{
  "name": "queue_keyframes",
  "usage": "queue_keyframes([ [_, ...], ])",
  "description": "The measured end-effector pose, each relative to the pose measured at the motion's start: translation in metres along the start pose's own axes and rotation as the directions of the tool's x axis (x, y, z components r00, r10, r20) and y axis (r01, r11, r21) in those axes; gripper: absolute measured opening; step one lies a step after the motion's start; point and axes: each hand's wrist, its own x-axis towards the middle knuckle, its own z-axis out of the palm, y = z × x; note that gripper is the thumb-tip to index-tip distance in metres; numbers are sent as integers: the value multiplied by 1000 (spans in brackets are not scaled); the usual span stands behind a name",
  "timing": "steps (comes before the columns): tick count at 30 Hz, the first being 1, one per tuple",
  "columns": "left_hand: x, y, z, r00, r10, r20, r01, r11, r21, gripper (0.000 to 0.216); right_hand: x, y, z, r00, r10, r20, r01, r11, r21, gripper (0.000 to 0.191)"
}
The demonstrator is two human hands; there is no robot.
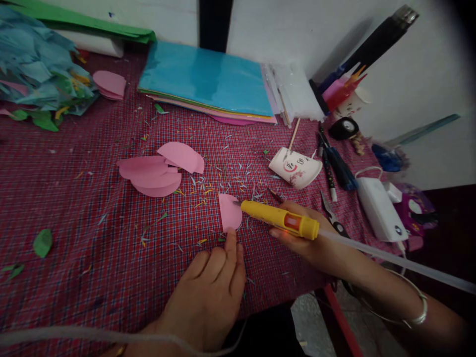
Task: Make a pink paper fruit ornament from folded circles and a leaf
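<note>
A pink paper petal (231, 216) with one straight edge and a rounded side lies flat on the checked cloth. The index fingertip of my left hand (213, 285) presses on its lower edge; that hand grips nothing, its index finger stretched and the others partly bent. My right hand (301, 243) is closed around a yellow glue gun (275, 216), whose dark nozzle tip is at the petal's upper right; I cannot tell whether it touches. A long translucent glue stick (394, 258) runs out of its back. More pink petals (156, 173) lie in a loose overlapping group to the left.
Paper scraps litter the cloth (92, 213). A paper cup (296, 167) lies tipped on its side, with a wooden stick beside it. Blue paper sheets (204, 79) are stacked at the back. Scissors (332, 215), pens and a white power bank (383, 210) lie at right.
</note>
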Motion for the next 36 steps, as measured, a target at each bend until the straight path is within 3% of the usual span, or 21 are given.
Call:
queue_keyframes([
  [4, 0, 0, 0, 1000, 2, 5, -2, 1000, -4, 34, -4, 6, 2, 1000, 23, -4, -23, 1000, 19, 15],
  [12, -1, 0, -1, 1000, 9, 20, -9, 1000, -3, 34, -9, -3, -7, 995, 18, 100, -15, 999, -29, 12],
  [25, 2, 0, 0, 1000, 3, -6, -3, 1000, -3, 34, -22, -13, -10, 966, 118, 229, -117, 993, -17, 13],
  [36, -1, 4, -1, 998, -27, -64, 26, 1000, -5, 30, -26, -12, -8, 966, 85, 244, -75, 996, -49, 15],
])
